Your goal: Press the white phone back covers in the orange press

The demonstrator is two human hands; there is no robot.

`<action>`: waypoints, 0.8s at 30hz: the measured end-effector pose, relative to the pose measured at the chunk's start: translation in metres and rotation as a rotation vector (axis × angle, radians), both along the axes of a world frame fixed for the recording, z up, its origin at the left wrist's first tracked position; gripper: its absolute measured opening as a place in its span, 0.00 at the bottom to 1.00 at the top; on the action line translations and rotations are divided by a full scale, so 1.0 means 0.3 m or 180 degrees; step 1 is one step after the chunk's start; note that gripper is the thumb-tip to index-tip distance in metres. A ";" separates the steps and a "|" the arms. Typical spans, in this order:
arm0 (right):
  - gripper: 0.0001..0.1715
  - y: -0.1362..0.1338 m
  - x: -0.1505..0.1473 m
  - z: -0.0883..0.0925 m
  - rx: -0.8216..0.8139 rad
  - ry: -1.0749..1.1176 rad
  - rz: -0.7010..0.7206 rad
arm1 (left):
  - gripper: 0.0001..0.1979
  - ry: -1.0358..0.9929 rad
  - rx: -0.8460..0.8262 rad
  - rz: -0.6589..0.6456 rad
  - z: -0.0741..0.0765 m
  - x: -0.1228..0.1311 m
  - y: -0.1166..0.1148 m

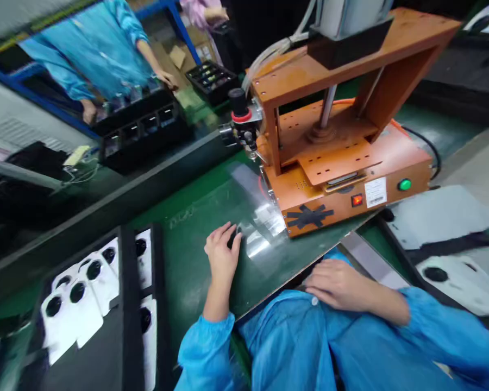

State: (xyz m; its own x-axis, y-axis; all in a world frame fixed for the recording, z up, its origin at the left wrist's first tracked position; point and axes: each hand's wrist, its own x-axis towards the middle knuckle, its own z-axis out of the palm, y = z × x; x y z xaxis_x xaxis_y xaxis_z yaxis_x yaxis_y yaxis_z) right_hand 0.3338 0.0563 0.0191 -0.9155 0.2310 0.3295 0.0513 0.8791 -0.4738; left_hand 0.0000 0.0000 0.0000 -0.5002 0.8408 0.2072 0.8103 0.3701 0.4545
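My left hand [221, 254] rests on the green tabletop [195, 271], its fingers lightly curved and a gap showing between thumb and forefinger. Just beyond its fingertips lie clear plastic sheets [258, 241], bright with glare. Low against my blue smock, by the table's front edge, is my right hand [336, 283]; its fingers lie flat and nothing shows in them. An orange press machine [321, 201] stands ahead to the right, with a green button [404, 184] and a lit red switch [356, 200] on its front. A flat piece sits under its upper plate.
At left, a black tray [126, 304] holds several white panels [77, 298] with round black parts. More white panels [456, 277] lie at right. Across a raised ledge, a person in blue [101, 49] handles things at a black divided box [142, 130]. Another person in pink stands behind.
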 end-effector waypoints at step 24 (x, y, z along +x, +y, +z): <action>0.11 0.184 -0.653 -0.045 0.0999 0.0201 -0.0353 | 0.08 -0.0333 0.0400 0.0184 -0.021 0.035 -0.057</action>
State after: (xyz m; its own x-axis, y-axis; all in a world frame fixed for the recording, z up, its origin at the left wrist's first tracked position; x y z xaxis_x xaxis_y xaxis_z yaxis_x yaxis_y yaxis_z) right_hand 0.1380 0.1114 0.0057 -0.8660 0.2064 0.4555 0.1341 0.9733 -0.1863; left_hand 0.0105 -0.0170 -0.0062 -0.5714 0.7807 0.2531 0.7351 0.3497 0.5808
